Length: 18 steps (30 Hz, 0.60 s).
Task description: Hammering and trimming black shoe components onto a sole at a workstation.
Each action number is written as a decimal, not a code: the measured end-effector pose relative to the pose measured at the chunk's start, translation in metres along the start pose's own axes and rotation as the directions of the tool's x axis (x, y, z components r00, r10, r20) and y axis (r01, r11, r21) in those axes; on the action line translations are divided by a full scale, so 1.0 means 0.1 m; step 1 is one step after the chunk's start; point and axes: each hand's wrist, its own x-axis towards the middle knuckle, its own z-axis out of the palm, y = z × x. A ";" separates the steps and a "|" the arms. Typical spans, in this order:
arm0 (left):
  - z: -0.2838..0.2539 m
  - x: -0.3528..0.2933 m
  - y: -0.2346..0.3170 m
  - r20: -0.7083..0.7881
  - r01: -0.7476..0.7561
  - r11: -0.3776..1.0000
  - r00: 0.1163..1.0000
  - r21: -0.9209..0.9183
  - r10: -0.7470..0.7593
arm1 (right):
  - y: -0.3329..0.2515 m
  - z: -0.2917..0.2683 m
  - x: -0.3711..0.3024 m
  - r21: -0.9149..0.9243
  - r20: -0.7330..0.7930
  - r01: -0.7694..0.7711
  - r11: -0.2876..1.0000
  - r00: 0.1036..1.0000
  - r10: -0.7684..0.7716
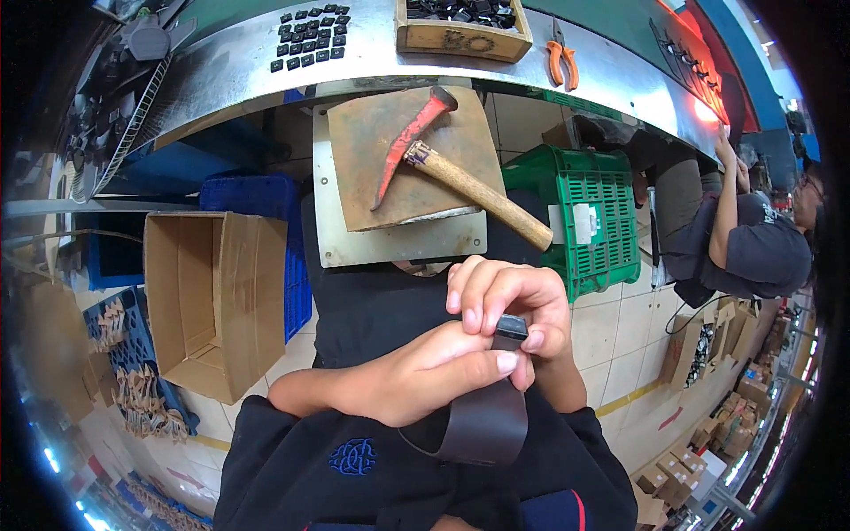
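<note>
Close to my body, both hands meet over a dark brown leather-like strap (pixel 487 429) that hangs down in a curved loop. My left hand (pixel 434 372) is closed on the strap, its thumb pressed near the upper end. With bent fingers and thumb, my right hand (pixel 522 301) pinches a small black block (pixel 511 327) at that same end. Fingers cover how block and strap meet. Beyond my hands, a hammer (pixel 460 190) with a red curved head and wooden handle rests on a worn brown board (pixel 354 142), its handle end overhanging the edge.
On the metal bench (pixel 230 71) lie rows of small black pieces (pixel 310 40), a wooden box (pixel 460 42) of more pieces, and orange-handled pliers (pixel 561 57). An open cardboard box (pixel 190 301) stands left, a green crate (pixel 593 221) right. A co-worker (pixel 753 221) sits farther right.
</note>
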 end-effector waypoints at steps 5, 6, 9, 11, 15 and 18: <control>-0.03 0.01 -0.09 -0.012 -0.103 0.988 0.994 0.115 0.106 | -0.01 0.09 0.01 -0.018 -0.069 -0.025 1.000 0.997 0.024; -0.05 0.01 -0.10 -0.013 -0.107 0.987 0.994 0.119 0.109 | -0.03 0.11 0.02 -0.019 -0.064 -0.023 1.000 0.998 0.022; -0.06 0.01 -0.11 -0.050 -0.098 0.961 0.992 0.259 0.115 | -0.17 0.12 0.05 -0.267 -0.085 0.040 0.963 0.994 -0.065; -0.06 0.01 -0.08 -0.037 -0.235 0.837 0.956 0.495 0.290 | -0.25 0.08 0.03 -0.402 -0.031 0.097 0.911 0.992 -0.119; -0.07 0.05 -0.12 -0.149 -0.203 0.847 0.939 0.491 0.311 | -0.31 0.09 0.07 -0.569 -0.011 0.094 0.817 0.993 -0.122; -0.09 0.03 -0.02 -0.211 -0.077 0.879 0.957 0.470 0.197 | -0.25 0.15 0.08 -0.618 -0.103 0.051 0.784 0.984 -0.145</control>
